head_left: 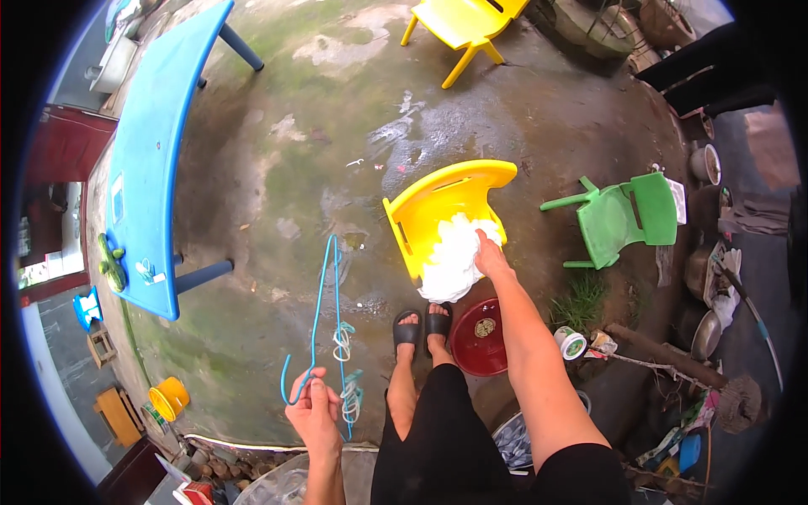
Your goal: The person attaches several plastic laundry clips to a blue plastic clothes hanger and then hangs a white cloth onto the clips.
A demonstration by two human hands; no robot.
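My left hand [315,414] is closed round a blue clothes hanger [318,311] near its hook. Some white and pale green ties [343,341] are looped on the hanger's long bar. My right hand [490,255] reaches out to a bunched white cloth [450,261] on the seat of a small yellow chair [421,198]. Its fingers press into the cloth's right side, and the folds partly hide them. The cloth hangs over the seat's near edge, just above my feet.
A red basin [480,349] lies right of my feet. Beyond it stands a green chair [619,219]. A long blue table [151,143] runs along the left, with green vegetables [111,265] on it. Another yellow chair [463,29] is at the far side. The concrete floor looks wet.
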